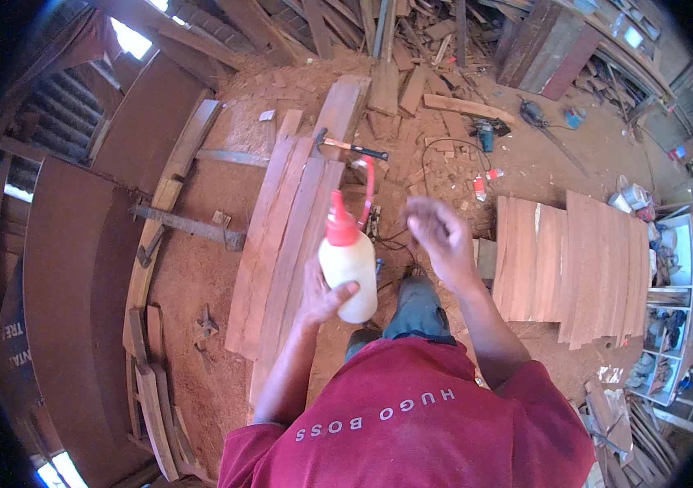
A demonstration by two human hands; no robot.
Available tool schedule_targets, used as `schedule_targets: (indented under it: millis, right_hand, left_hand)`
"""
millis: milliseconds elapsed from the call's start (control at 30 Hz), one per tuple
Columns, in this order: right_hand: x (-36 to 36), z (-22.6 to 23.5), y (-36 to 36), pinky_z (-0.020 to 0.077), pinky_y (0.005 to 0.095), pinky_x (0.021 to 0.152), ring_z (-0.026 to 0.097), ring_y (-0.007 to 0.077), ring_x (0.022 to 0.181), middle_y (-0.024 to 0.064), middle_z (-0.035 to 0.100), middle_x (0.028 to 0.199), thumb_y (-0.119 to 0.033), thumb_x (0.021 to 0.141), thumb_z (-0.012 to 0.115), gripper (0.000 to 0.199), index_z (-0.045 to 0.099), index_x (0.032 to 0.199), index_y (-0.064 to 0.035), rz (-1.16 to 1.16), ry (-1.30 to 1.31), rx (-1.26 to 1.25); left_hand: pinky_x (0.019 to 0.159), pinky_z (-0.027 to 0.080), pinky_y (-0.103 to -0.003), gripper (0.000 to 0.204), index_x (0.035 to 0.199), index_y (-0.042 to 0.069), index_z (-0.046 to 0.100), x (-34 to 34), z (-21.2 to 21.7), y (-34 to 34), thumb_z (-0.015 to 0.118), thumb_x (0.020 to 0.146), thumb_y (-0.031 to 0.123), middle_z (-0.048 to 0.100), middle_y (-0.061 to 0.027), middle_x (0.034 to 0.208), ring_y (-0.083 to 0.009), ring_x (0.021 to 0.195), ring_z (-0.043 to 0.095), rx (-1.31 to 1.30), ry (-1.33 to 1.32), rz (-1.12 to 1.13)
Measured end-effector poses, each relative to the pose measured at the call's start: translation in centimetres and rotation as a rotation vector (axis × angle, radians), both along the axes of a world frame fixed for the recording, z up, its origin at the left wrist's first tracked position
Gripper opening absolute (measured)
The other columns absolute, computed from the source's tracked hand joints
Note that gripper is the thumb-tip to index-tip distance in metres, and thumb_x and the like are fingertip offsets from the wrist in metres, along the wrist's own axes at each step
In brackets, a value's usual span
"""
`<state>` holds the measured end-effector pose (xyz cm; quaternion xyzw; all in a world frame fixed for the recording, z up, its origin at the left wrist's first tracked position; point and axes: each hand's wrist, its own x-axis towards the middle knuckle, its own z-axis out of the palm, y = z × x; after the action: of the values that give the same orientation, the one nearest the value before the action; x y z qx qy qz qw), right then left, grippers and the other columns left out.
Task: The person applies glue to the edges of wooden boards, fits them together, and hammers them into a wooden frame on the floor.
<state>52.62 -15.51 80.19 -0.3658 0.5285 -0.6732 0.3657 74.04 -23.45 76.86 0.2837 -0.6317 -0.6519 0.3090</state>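
A white squeeze bottle point(349, 272) with a red nozzle cap is held upright in the left hand point(323, 298), in front of the chest and above the sawdust floor point(200, 268). The left grip is clamped on the bottle: the thumb is pressed across its lower front and the fingers are wrapped behind it. The red tip is pointed upward and is seen against the stack of long planks point(289, 236) lying on the floor below.

The right hand point(437, 234) is raised just beside the bottle, to its right, and is blurred. Its grip is apart, with the fingers loosely spread and nothing held between them; the bottle is not touched by it.

A red shirt point(411, 415) is worn, and one knee in dark trousers point(416, 309) is seen between the forearms. A hammer point(352, 147) with a black handle is laid across the far end of the planks. A row of short reddish boards point(570, 264) is laid side by side on the floor to the right. Further back, a power tool point(486, 130) with its cable is seen among offcuts. Large curved wooden panels point(78, 285) are stood along the left, and a shelf unit point(676, 301) filled with small items is placed at the far right.
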Motion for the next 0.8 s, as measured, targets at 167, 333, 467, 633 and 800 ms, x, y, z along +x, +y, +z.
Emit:
schedule_targets:
  millis: [167,333,467,633,800]
  right_hand:
    - [-6.9,2.6,-3.7,0.056,0.0279,0.076,0.067,0.014,0.091,0.0101,0.068,0.107,-0.007,0.094,0.061,0.025,0.059,0.116,0.0044,0.043,-0.079,-0.107]
    - [-14.3,2.2,-4.7,0.056,0.027,0.072,0.069,0.015,0.085,0.0099,0.071,0.095,-0.005,0.093,0.063,0.017,0.064,0.108,0.0034,-0.064,-0.01,-0.051]
    - [-19.8,2.1,-5.6,0.056,0.0264,0.073,0.069,0.0139,0.084,0.0093,0.071,0.093,-0.004,0.092,0.063,0.015,0.067,0.105,0.0041,-0.082,0.06,-0.018]
    - [-25.4,2.7,-6.0,0.0565,0.0271,0.072,0.069,0.0146,0.083,0.0106,0.071,0.092,-0.002,0.092,0.063,0.017,0.067,0.107,0.0047,-0.087,0.171,-0.04]
    - [-30.3,2.5,-5.4,0.0562,0.0267,0.073,0.068,0.0143,0.083,0.0107,0.071,0.092,-0.002,0.091,0.063,0.017,0.067,0.106,0.0051,-0.15,0.21,-0.025]
  left_hand:
    - [0.082,0.049,-0.033,0.067,0.115,0.0,0.058,-6.8,0.6,0.5,0.076,0.067,0.043,0.065,-0.0072,0.101,-0.0151,0.091,0.061,0.054,0.032,-0.171]
    - [0.081,0.049,-0.033,0.066,0.114,-0.001,0.059,-14.6,0.6,-1.7,0.075,0.067,0.042,0.065,-0.0086,0.098,-0.0155,0.089,0.06,0.071,-0.028,-0.268]
    - [0.08,0.049,-0.033,0.066,0.113,-0.002,0.059,-20.5,0.8,-3.9,0.075,0.067,0.043,0.066,-0.0091,0.096,-0.0158,0.087,0.061,0.047,-0.055,-0.308]
    - [0.08,0.05,-0.033,0.065,0.112,-0.002,0.06,-26.5,0.4,-5.5,0.074,0.067,0.043,0.067,-0.0093,0.094,-0.0162,0.086,0.062,0.074,-0.079,-0.386]
    - [0.08,0.05,-0.034,0.064,0.111,-0.002,0.061,-31.8,0.5,-7.0,0.074,0.067,0.043,0.067,-0.0097,0.093,-0.0167,0.085,0.062,0.068,-0.086,-0.478]
